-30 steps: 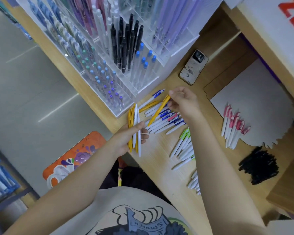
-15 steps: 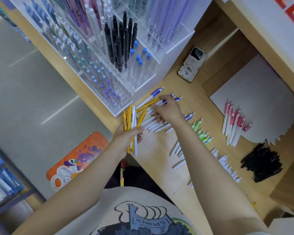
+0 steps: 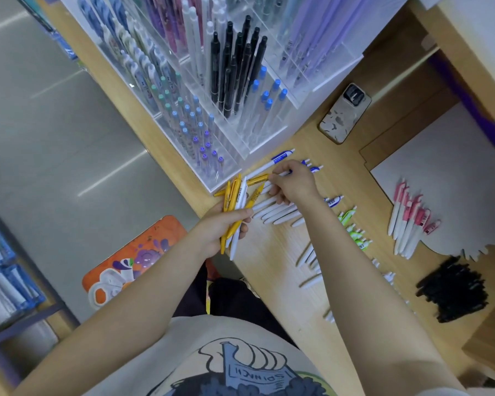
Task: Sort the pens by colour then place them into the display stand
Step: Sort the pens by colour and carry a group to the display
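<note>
We see the left hand [image 3: 222, 227] curled round a bundle of yellow pens [image 3: 231, 201] with a white pen or two among them, held at the near edge of the wooden table [image 3: 272, 252], just in front of the clear display stand [image 3: 229, 115]. The right hand [image 3: 293, 182] reaches over the row of white-and-blue pens [image 3: 277, 210] lying to the right of the bundle; its fingertips [image 3: 273, 178] pinch at a pen there, beside a loose yellow pen [image 3: 257, 178]. Further right lie green-clipped pens [image 3: 352, 224], then pink-clipped pens [image 3: 409, 221] on a grey sheet [image 3: 440, 178], and a black pile [image 3: 452, 292] nearer us. A phone [image 3: 345, 112] rests beyond the pens, right of the stand
</note>
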`<action>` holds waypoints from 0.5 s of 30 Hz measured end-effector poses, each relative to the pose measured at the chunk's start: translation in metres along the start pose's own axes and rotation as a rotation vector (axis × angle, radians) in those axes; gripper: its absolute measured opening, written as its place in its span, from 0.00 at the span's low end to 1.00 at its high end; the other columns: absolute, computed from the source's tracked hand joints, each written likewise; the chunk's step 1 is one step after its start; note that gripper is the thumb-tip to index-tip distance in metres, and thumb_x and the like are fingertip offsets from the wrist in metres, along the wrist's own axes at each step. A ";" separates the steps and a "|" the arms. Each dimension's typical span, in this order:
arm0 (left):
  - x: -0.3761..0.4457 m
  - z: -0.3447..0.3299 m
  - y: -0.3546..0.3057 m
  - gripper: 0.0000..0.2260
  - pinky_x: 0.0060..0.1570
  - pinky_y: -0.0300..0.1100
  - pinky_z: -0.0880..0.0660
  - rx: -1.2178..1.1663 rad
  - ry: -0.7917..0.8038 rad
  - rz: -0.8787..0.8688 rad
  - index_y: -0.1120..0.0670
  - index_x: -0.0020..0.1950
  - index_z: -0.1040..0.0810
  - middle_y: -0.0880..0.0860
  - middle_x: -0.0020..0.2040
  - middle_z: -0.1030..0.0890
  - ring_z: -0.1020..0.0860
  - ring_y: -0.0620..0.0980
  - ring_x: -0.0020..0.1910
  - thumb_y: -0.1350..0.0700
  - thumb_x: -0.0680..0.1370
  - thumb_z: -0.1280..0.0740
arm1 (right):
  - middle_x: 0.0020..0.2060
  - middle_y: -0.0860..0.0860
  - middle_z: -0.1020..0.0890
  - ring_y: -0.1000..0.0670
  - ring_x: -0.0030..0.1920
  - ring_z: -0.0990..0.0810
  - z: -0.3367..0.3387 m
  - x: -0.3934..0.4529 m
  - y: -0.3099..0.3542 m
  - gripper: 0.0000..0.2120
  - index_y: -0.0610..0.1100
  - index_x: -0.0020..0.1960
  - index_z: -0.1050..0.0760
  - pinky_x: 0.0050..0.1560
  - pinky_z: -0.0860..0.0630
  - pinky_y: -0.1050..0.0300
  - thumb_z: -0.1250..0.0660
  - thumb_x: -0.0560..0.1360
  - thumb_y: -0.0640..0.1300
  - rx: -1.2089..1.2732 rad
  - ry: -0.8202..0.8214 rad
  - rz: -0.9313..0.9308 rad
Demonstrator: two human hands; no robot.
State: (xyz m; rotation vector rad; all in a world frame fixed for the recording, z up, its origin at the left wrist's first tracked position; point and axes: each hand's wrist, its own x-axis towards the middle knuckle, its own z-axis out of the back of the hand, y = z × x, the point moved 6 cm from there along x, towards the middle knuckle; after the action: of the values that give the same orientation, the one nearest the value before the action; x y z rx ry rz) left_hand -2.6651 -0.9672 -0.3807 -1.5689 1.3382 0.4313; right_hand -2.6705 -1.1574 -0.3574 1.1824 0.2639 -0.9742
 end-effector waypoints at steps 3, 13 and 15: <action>0.000 0.000 0.000 0.14 0.36 0.40 0.23 0.015 0.014 -0.004 0.55 0.62 0.23 0.54 0.37 0.21 0.24 0.49 0.33 0.64 0.78 0.30 | 0.30 0.43 0.20 0.51 0.20 0.26 0.006 -0.001 0.003 0.03 0.39 0.50 0.26 0.20 0.35 0.63 0.32 0.78 0.37 0.097 0.037 -0.003; -0.010 -0.028 -0.010 0.07 0.49 0.45 0.19 0.125 0.083 0.042 0.62 0.55 0.21 0.56 0.42 0.15 0.15 0.51 0.40 0.63 0.78 0.30 | 0.34 0.45 0.17 0.50 0.34 0.16 0.069 -0.035 0.017 0.04 0.41 0.46 0.27 0.34 0.19 0.59 0.36 0.80 0.36 0.439 -0.129 0.124; -0.012 -0.037 -0.014 0.12 0.47 0.46 0.18 0.148 0.100 0.038 0.62 0.59 0.22 0.58 0.44 0.15 0.15 0.52 0.40 0.64 0.76 0.29 | 0.36 0.47 0.17 0.49 0.35 0.16 0.094 -0.045 0.016 0.03 0.43 0.47 0.26 0.33 0.21 0.57 0.35 0.80 0.37 0.451 -0.220 0.165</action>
State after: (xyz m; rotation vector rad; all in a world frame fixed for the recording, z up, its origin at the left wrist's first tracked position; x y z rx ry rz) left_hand -2.6687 -0.9933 -0.3486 -1.4606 1.4448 0.2739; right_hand -2.7129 -1.2150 -0.2801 1.4632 -0.2395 -1.0376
